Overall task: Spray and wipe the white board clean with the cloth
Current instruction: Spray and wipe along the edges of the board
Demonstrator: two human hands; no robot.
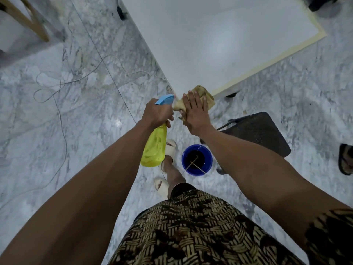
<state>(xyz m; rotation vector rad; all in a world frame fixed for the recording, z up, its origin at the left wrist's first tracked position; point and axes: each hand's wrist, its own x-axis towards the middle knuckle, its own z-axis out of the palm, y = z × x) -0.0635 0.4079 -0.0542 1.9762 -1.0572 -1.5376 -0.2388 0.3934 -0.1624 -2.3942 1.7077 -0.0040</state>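
The white board (219, 39) fills the upper middle, its near corner pointing toward me. A tan cloth (205, 93) lies on that near corner. My right hand (194, 111) presses flat on the cloth with straight fingers. My left hand (157, 112) grips the neck of a yellow spray bottle (153, 148) with a blue trigger head, its nozzle beside the board's corner and the cloth.
A blue bucket (196, 159) of dark water stands on the marble floor below my hands. A black folding chair (257, 132) is to the right, and a white cable (61, 111) loops at left. My feet in pale sandals (170, 150) are near the bucket.
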